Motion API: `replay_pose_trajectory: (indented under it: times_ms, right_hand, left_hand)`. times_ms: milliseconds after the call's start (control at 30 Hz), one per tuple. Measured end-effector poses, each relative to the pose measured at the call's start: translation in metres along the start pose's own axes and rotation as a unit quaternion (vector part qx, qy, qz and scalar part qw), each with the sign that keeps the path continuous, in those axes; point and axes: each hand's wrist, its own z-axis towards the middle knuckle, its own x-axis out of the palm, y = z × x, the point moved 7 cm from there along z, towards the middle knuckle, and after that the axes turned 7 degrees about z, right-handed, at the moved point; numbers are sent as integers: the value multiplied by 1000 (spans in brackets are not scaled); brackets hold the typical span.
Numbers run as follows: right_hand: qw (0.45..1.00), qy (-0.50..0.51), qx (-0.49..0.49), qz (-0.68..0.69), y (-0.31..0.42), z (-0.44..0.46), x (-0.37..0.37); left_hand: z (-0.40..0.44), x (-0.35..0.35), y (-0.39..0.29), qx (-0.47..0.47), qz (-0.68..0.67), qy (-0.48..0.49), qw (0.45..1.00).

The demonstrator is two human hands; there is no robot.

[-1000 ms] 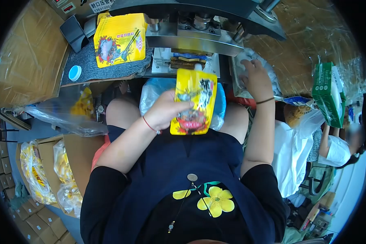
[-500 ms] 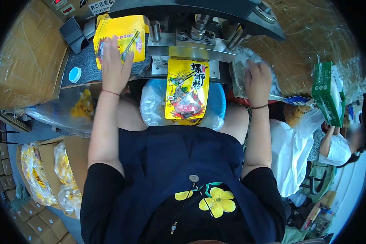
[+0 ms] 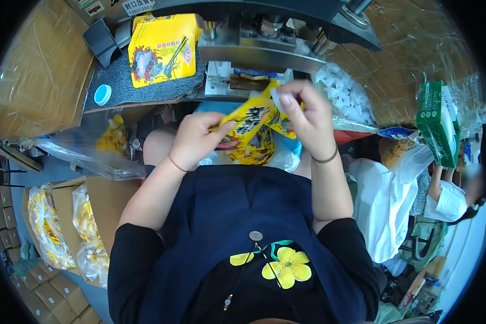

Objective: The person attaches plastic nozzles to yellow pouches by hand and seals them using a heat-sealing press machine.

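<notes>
In the head view, my left hand (image 3: 201, 136) is closed on the lower left part of a yellow printed pouch (image 3: 248, 120), which is tilted above my lap. My right hand (image 3: 309, 112) pinches a small white plastic piece (image 3: 276, 100) at the pouch's upper end. Whether the piece sits inside the pouch's opening I cannot tell. Beneath both hands, more yellow pouches (image 3: 258, 148) lie in a blue tub lined with clear plastic (image 3: 291, 154). A stack of yellow pouches (image 3: 164, 51) rests on the grey cloth up to the left.
A metal press (image 3: 254, 54) stands just beyond my hands. Loose white plastic pieces (image 3: 345, 94) fill a tray on the right. A blue-lidded cap (image 3: 102, 95), a phone-like dark object (image 3: 101, 43) and a green box (image 3: 438, 124) are around. Another person (image 3: 448, 197) sits at far right.
My left hand has moved from the pouch stack to the pouch over my lap. My right hand has come left from the tray with a white piece. The pouch has left the press and is tilted.
</notes>
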Motion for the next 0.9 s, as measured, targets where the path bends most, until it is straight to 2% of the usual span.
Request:
replay_pose_trajectory:
  times_ms: [33, 100, 200, 300, 333, 433, 467, 567, 600, 667, 700, 767, 800, 833, 900]
  right_hand:
    - [994, -19, 78, 68, -8, 1, 2]
    - [992, 33, -90, -77, 5, 12, 8]
    - [999, -15, -3, -33, -15, 4, -15]
    - [997, -68, 40, 26, -18, -1, -38]
    - [997, -48, 42, 39, -8, -2, -29]
    - [992, 67, -16, -108, -2, -2, -11]
    - [985, 84, -47, -141, -2, 0, -13]
    - [968, 190, -18, -165, -14, -3, -12]
    - [972, 207, 45, -99, -18, -4, -12]
    - [969, 128, -4, -210, -18, -1, -31]
    - [960, 87, -29, -264, -20, 0, -43]
    - [885, 42, 43, -461, -47, 5, -86]
    - [860, 58, 120, -493, -65, 1, -102]
    - [853, 80, 123, -501, -78, -3, -106]
    - [838, 125, 124, -517, -95, -5, -104]
  left_hand:
    - [2, 9, -3, -14, 85, 49, 995]
    - [1, 37, 5, -31, -136, 35, 990]
    - [1, 51, 6, -20, -215, -14, 976]
    - [1, 64, 21, -38, -148, 80, 985]
    - [0, 61, 10, -26, -82, 85, 993]
    - [1, 79, 17, -47, -132, 119, 983]
    - [0, 86, 15, -59, -193, 134, 970]
    - [-10, 103, -1, -105, -353, 186, 911]
    - [-13, 109, -3, -122, -392, 214, 886]
    - [-15, 114, -3, -156, -446, 245, 847]
    - [-13, 111, 2, -156, -436, 241, 853]
    - [-5, 99, 17, -159, -416, 234, 864]
    - [3, 87, 17, -171, -437, 206, 859]
    - [12, 76, 17, -173, -455, 176, 855]
    - [33, 60, 22, -163, -451, 178, 860]
